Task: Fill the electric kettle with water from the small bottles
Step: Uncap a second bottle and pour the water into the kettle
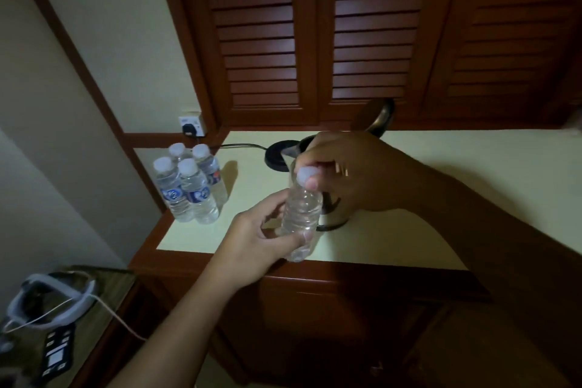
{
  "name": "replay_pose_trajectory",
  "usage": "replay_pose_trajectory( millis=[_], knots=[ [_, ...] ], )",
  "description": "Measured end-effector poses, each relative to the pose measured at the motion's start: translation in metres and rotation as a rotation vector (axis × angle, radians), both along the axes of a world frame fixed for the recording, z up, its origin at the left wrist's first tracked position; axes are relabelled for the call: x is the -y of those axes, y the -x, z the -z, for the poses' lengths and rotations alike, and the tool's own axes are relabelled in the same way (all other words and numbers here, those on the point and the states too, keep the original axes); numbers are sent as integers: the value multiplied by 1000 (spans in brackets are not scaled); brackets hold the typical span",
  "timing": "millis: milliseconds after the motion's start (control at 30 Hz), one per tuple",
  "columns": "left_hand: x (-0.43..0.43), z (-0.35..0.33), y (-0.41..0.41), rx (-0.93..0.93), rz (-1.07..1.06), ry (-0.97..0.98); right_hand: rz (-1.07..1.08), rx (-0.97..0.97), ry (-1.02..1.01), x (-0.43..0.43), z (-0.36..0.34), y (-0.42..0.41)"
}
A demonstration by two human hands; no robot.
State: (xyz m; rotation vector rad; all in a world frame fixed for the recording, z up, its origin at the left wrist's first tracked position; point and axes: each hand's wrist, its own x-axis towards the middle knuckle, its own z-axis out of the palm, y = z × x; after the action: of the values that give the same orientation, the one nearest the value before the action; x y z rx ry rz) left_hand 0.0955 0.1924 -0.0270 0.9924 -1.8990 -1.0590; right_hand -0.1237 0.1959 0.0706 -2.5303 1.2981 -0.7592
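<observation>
The small bottle is being held upright above the near edge of the counter, directly in front of the electric kettle. The left hand is wrapping its grip round the bottle's lower body, while the right hand is reaching over from above, its fingertips pinching the white cap. The kettle is standing behind the bottle with its lid tipped up and open, just beside its black base, whose cord is running to a wall socket. Four capped bottles are standing clustered at the counter's left end, well apart from the hands. Dark louvred doors are rising behind the counter, and a white headset is lying on a lower table at bottom left
</observation>
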Motion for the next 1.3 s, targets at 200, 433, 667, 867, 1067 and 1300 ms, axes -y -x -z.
replay_pose_trajectory(
  millis=[200,433,667,867,1067,1300],
  knots=[
    [14,-3,9,31,268,-62,-75,6,-15,-9,1,32],
    [23,1,19,-6,187,-22,245,344,8,-27,46,48],
    [29,-11,23,10,28,44,614,246,-76,-26,158,63],
    [40,-29,19,178,-79,158,670,71,-64,-19,190,66],
    [67,-55,18,485,-199,305,701,71,-93,-19,193,64],
    [94,-91,24,872,-224,624,762,-90,-179,-17,199,61]
  ],
)
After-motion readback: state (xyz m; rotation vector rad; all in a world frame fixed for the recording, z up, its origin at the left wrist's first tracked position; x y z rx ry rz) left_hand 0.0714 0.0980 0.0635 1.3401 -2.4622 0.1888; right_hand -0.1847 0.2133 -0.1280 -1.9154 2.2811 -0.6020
